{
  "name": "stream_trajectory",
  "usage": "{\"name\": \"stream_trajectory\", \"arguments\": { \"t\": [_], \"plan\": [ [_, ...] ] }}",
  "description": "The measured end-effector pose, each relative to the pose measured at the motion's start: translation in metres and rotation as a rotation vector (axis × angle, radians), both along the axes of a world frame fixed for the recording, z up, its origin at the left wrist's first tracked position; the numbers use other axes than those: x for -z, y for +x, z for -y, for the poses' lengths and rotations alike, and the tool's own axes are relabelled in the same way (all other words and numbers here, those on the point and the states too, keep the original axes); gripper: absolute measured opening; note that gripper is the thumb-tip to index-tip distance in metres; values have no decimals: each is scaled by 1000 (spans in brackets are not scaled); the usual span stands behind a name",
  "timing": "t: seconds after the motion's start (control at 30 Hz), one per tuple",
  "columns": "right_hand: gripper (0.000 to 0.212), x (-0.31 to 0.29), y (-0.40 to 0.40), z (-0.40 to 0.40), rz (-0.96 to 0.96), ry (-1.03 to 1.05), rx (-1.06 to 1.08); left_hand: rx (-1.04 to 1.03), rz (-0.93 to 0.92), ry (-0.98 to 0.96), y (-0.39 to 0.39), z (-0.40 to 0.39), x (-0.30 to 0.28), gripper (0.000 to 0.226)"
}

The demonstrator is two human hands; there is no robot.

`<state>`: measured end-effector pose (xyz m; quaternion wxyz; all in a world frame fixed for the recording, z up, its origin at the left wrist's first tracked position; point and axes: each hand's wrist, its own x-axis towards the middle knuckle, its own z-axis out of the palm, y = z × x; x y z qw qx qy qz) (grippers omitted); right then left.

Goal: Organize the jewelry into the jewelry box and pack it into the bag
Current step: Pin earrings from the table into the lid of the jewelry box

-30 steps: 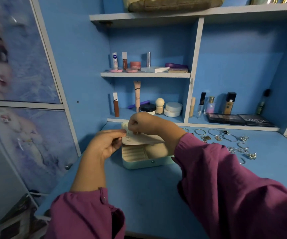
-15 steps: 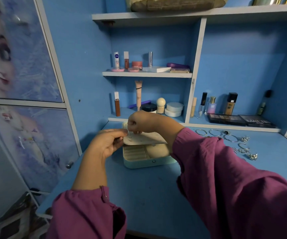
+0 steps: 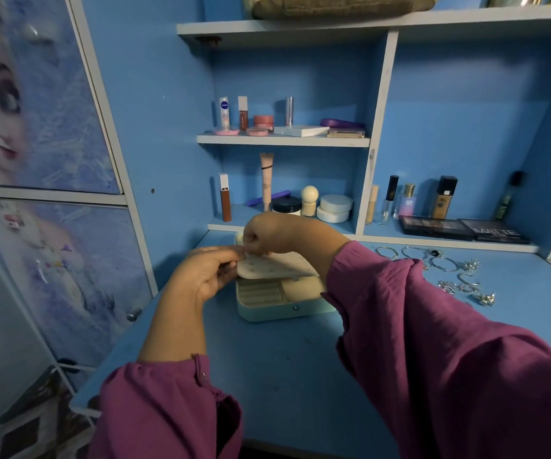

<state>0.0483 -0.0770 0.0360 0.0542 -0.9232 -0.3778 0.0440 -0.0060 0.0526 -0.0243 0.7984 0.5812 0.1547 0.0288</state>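
The jewelry box (image 3: 282,301) sits open on the blue bench (image 3: 287,376), its ring rolls and side compartment facing up so pieces can drop straight in. Over the box's rear half lies a perforated earring panel (image 3: 275,268), tipped nearly flat. The left hand (image 3: 206,274) grips the panel's left edge, thumb on top, probably to steady it. The right hand (image 3: 267,235) hovers above the panel's far left corner, fingertips pinched together over the holes; it seems to be seating a small earring, though the piece itself is too tiny to make out. To the right of the box, well apart from it, the loose jewelry (image 3: 446,273) waits in a scatter of bangles and rings, within the right arm's reach. Behind the box, shelves hold cosmetics (image 3: 300,203). No bag is in view.
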Motion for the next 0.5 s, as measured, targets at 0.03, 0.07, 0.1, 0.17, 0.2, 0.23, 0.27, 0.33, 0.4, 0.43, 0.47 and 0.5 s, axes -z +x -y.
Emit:
{"name": "stream_trajectory", "arguments": {
  "t": [0.03, 0.07, 0.1, 0.17, 0.2, 0.23, 0.27, 0.33, 0.4, 0.43, 0.47, 0.5],
  "plan": [
    [29, 0, 0, 0, 5, -4, -3, 1, 0, -2, 0, 0, 0, 12],
    [30, 1, 0, 0, 11, -10, -7, 1, -1, -4, 0, 0, 0, 11],
    [30, 1, 0, 0, 19, -17, -14, 2, -3, -5, -1, 0, 0, 11],
    [28, -1, -1, 2, 31, -18, -28, 1, -4, -5, -1, 0, 0, 11],
    [26, -1, -1, 2, 29, -8, -30, -2, -4, -6, 0, 0, 0, 11],
    [23, -2, 0, 3, 29, 6, -32, -3, -4, -7, 0, 0, 0, 11],
    [21, -2, 0, 4, 35, 17, -33, -3, -5, -6, 0, -1, 0, 11],
    [20, -1, 1, 4, 55, 23, -33, 1, -9, -5, 0, 0, 0, 11],
    [19, 1, 2, 3, 69, 24, -28, 4, -9, -11, -1, -1, -1, 10],
    [19, 2, 2, 2, 70, 28, -22, 4, -9, -14, -1, -1, -1, 10],
    [18, 2, 2, 2, 67, 33, -14, 4, -10, -19, -1, -1, -1, 10],
    [19, 3, 2, 2, 66, 38, -7, 4, -12, -25, -1, -1, -1, 10]
  ]
}}
